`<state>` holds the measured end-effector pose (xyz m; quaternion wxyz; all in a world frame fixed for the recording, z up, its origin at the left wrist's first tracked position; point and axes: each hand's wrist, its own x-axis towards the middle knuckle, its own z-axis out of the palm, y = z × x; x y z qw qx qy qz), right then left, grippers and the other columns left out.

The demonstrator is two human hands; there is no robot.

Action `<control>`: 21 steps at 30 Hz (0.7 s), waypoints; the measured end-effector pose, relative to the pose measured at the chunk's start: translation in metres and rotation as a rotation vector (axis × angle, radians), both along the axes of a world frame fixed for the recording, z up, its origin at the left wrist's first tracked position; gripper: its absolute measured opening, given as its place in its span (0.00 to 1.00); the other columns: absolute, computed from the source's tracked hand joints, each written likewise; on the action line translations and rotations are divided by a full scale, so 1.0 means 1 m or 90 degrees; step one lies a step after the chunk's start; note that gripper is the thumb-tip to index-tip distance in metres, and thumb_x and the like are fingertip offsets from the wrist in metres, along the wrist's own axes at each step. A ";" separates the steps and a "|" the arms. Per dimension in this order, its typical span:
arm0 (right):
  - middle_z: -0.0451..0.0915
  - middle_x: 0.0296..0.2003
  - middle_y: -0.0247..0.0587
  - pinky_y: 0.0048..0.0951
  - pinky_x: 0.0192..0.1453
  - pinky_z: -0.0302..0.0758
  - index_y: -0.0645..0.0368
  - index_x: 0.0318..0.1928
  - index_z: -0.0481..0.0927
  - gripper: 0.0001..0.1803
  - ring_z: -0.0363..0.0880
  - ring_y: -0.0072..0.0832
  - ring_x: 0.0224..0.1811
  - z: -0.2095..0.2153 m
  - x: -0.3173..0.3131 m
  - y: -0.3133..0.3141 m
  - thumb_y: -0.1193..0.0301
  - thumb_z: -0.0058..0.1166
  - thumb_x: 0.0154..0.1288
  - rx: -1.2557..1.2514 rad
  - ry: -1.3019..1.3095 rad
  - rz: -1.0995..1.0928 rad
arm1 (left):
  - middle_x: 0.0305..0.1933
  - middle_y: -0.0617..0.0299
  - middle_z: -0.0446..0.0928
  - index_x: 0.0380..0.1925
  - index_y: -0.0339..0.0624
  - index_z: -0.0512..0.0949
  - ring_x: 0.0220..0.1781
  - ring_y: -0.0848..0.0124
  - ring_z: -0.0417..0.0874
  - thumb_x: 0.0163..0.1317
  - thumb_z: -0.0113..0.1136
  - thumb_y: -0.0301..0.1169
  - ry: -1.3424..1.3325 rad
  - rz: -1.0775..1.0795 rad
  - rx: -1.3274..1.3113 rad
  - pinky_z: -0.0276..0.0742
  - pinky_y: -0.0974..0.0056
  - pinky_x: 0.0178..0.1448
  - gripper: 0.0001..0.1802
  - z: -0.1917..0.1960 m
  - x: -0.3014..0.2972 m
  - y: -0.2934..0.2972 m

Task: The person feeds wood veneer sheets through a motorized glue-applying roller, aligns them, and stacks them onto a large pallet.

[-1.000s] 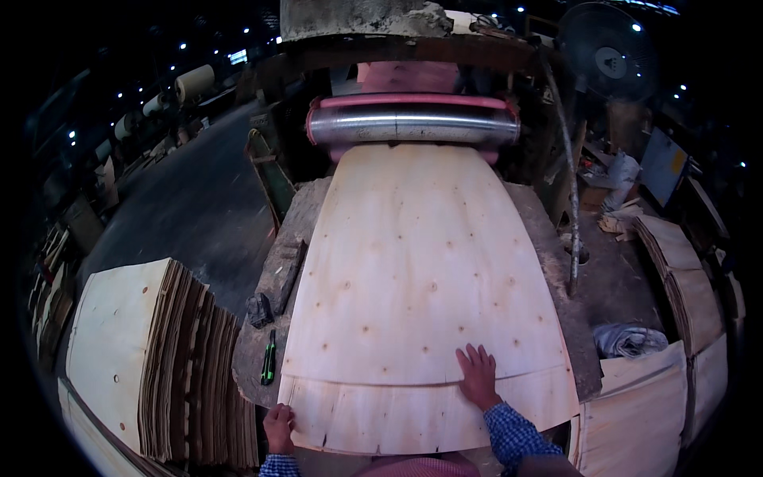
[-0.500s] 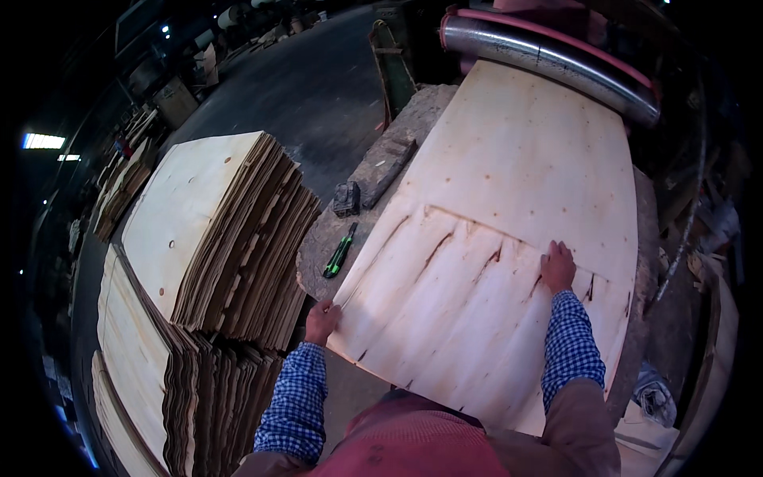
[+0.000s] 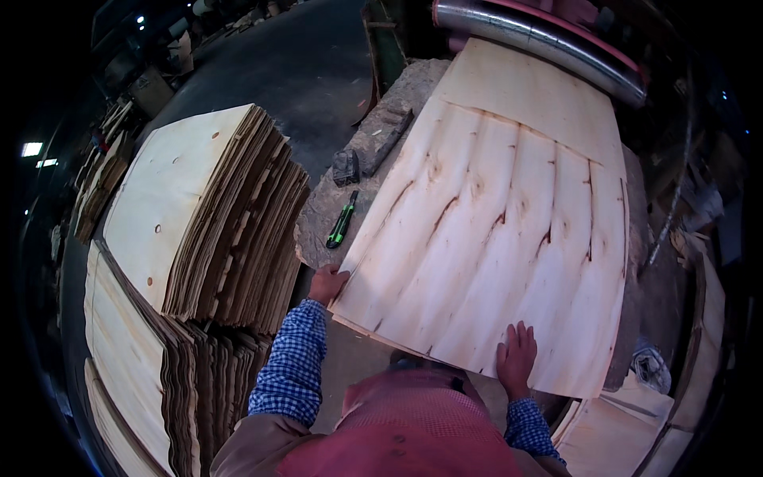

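Note:
A pale wood veneer sheet point(image 3: 477, 238) with dark cracks and knots lies in front of me, overlapping another veneer sheet point(image 3: 532, 83) that reaches up to a metal roller point(image 3: 548, 46). At the near left corner, my left hand point(image 3: 327, 285) is closed on the sheets' edge, fingers curled at the rim. My right hand point(image 3: 517, 359) rests flat on the upper sheet at its near edge, fingers extended and holding nothing. The sheets hide most of the worktable under them.
Left of me stand tall stacks of veneer point(image 3: 179, 191). A green and black utility knife point(image 3: 342, 222) and a dark block point(image 3: 346, 168) lie on the worn worktable point(image 3: 318, 211). More sheets point(image 3: 616, 425) and a crumpled plastic bundle point(image 3: 650, 367) sit at lower right.
The upper veneer sheet has slid away from me, its far edge now nearer the roller. My right hand has come back to the near edge; my left stays at the left corner.

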<state>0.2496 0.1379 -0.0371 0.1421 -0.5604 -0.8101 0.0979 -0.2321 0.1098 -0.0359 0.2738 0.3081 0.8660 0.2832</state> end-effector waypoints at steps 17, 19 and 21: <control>0.62 0.66 0.53 0.60 0.66 0.55 0.54 0.65 0.66 0.48 0.57 0.56 0.69 0.043 0.003 -0.083 0.52 0.69 0.43 -0.034 -0.023 0.039 | 0.37 0.59 0.81 0.46 0.31 0.76 0.34 0.77 0.80 0.61 0.61 0.29 -0.385 -0.179 0.288 0.77 0.70 0.39 0.16 0.190 0.014 -0.020; 0.63 0.64 0.53 0.60 0.64 0.57 0.54 0.64 0.66 0.47 0.59 0.57 0.67 0.031 0.003 -0.079 0.54 0.69 0.42 0.007 -0.041 -0.005 | 0.39 0.60 0.81 0.47 0.32 0.76 0.34 0.77 0.80 0.62 0.59 0.26 -0.445 -0.127 0.279 0.78 0.70 0.39 0.14 0.162 0.004 -0.035; 0.64 0.64 0.52 0.60 0.63 0.58 0.54 0.64 0.67 0.44 0.59 0.57 0.67 0.034 0.002 -0.077 0.57 0.68 0.44 -0.013 -0.047 -0.007 | 0.33 0.64 0.79 0.44 0.35 0.76 0.29 0.78 0.78 0.62 0.58 0.26 -0.429 -0.085 0.239 0.75 0.70 0.34 0.11 0.147 0.001 -0.046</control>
